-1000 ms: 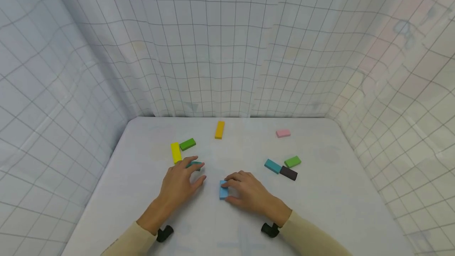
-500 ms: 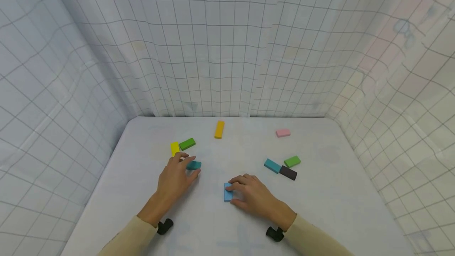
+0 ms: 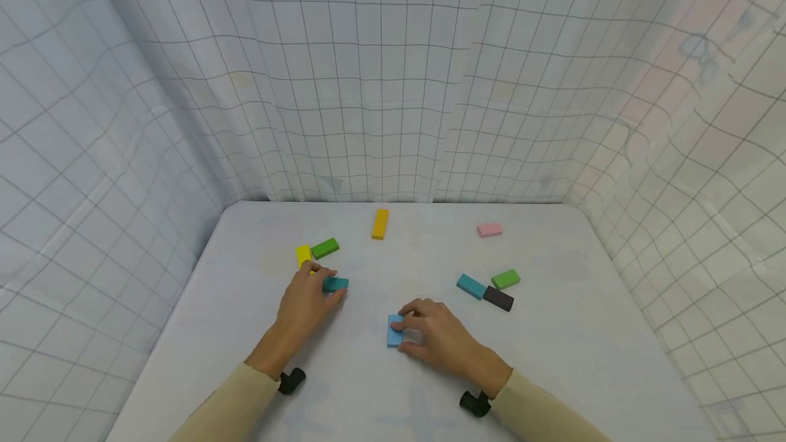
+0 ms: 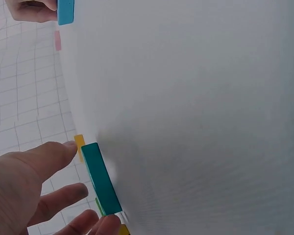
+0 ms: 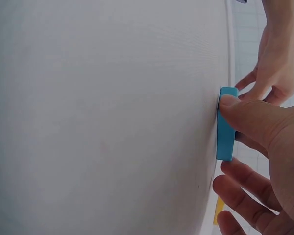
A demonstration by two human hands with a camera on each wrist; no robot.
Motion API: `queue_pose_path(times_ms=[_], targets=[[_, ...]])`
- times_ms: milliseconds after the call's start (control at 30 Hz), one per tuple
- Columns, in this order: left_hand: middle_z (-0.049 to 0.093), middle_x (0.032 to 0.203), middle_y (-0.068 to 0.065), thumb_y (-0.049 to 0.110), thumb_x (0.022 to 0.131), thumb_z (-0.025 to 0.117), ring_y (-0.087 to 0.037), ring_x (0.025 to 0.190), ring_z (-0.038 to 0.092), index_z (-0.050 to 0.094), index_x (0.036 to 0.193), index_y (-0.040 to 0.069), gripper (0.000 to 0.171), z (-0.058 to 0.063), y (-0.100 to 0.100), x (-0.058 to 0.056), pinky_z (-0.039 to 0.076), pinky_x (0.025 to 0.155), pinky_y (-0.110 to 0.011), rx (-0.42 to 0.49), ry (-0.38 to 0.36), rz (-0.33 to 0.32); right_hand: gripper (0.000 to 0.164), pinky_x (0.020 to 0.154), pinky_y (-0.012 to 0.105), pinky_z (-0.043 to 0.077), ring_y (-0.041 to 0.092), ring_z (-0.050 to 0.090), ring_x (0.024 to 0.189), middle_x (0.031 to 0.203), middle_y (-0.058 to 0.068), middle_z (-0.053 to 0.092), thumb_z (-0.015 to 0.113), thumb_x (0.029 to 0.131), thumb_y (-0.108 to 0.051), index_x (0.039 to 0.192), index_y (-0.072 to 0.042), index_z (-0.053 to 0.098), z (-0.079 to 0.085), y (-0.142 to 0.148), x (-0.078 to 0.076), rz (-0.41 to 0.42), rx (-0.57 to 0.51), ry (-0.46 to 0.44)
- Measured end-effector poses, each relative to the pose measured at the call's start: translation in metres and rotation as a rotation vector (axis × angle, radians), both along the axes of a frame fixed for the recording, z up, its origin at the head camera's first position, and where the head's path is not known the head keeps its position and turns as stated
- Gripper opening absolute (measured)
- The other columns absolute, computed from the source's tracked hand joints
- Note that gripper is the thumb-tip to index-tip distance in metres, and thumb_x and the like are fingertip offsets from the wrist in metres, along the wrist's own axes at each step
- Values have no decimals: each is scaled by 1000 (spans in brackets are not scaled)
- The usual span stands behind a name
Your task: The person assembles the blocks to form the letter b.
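In the head view my left hand (image 3: 303, 299) is around a teal block (image 3: 335, 284), its index finger beyond the block and its thumb on the near side. The left wrist view shows the thumb tip just off one end of the teal block (image 4: 102, 178) and the lower fingertips right at its other end. My right hand (image 3: 439, 333) holds a light blue block (image 3: 395, 331) that lies on the table. Its thumb lies against one end of the light blue block (image 5: 226, 132) in the right wrist view, with a finger behind the block.
Beyond my left hand lie a yellow block (image 3: 303, 256) and a dark green block (image 3: 325, 248). An orange block (image 3: 380, 224) and a pink block (image 3: 489, 230) lie farther back. At right are a blue block (image 3: 471, 286), a black block (image 3: 499, 299) and a green block (image 3: 505, 279).
My right hand has shifted slightly right with the light blue block, then stayed still. My left hand has moved back and slightly left, its thumb coming near the teal block.
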State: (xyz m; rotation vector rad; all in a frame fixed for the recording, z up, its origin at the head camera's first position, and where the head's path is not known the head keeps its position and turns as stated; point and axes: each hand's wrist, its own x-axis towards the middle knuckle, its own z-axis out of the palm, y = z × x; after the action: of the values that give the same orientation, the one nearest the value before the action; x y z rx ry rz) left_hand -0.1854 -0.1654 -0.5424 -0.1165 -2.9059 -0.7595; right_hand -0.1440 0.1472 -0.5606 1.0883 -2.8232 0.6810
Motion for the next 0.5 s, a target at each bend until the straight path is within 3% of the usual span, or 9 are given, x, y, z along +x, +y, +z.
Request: queue_pose_path(times_ms=[200,500], targets=[[69,135,-27,22,101,93,-40,115,76,84,127,-1,35,-1,0,-3,68,107,-59,25,-37,-1,41,105,46,61,18,73,122,140,2,74,95,101,-33,140,-24,87,0,-1,-1,-2,-5,-12],[68,134,-26,24,97,98,-39,115,75,83,121,2,36,-7,0,-7,68,107,-58,53,-25,0,42,96,35,57,13,70,110,130,-1,73,97,99,-34,138,-25,88,-2,1,-3,-5,-19,-3]])
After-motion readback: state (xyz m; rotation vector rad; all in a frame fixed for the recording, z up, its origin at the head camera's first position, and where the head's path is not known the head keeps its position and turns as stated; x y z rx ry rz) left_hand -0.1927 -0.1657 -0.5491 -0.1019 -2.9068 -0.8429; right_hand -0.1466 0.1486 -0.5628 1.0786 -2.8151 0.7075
